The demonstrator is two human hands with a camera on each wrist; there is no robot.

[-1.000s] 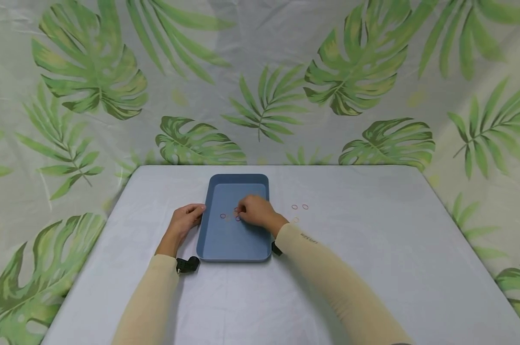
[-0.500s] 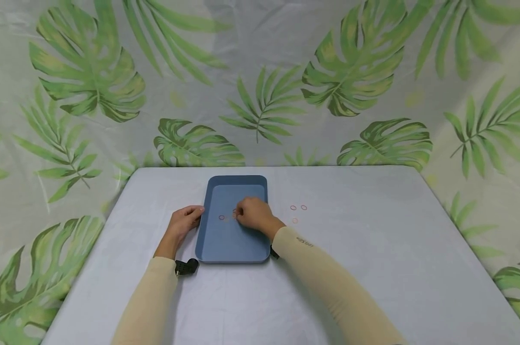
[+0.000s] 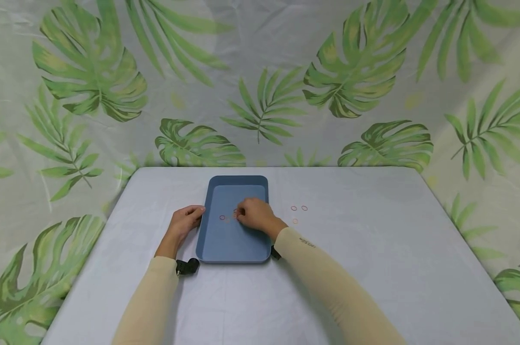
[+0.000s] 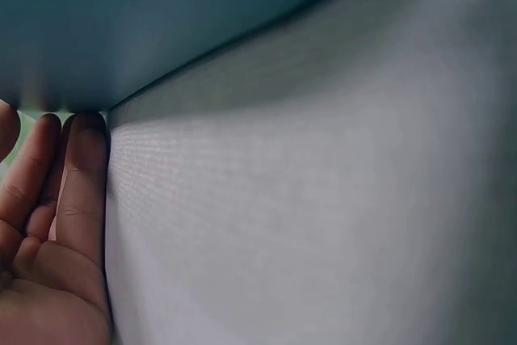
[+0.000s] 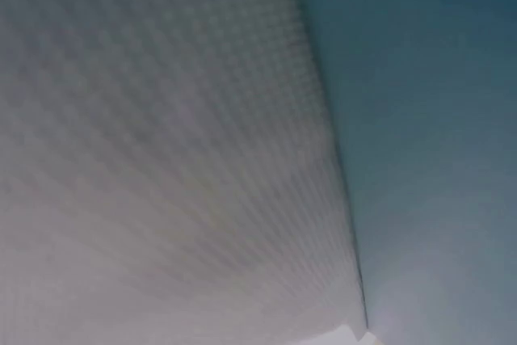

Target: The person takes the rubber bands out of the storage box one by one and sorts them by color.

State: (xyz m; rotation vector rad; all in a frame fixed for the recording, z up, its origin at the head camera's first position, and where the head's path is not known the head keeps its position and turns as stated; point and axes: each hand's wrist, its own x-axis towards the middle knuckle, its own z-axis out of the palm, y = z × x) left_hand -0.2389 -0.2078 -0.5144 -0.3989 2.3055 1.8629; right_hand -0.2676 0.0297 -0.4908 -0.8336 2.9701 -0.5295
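A blue rectangular tray (image 3: pixel 234 244) stands on the table with several thin, small rubber bands inside. My left hand (image 3: pixel 185 221) rests at the tray's left side, thumb at the rim. In the left wrist view the fingers (image 4: pixel 81 183) of that hand lie nearly straight against the tray wall (image 4: pixel 161 30). Reaching over the right rim, my right hand (image 3: pixel 255 213) has its fingers curled together low over the tray floor, pinching at a red rubber band (image 3: pixel 237 217). Another red rubber band (image 3: pixel 222 217) lies to the left. The right wrist view shows only tray wall (image 5: pixel 428 159) and cloth.
Right of the tray, two red rubber bands (image 3: pixel 293 208) and an orange rubber band (image 3: pixel 295 221) lie on the white table (image 3: pixel 372 249). A leaf-patterned cloth (image 3: pixel 260 110) hangs behind the table's far edge.
My right hand stays over the same group of rubber bands, its fingers shifting only slightly. The left hand and the tray keep their places; the head view shifts a little.
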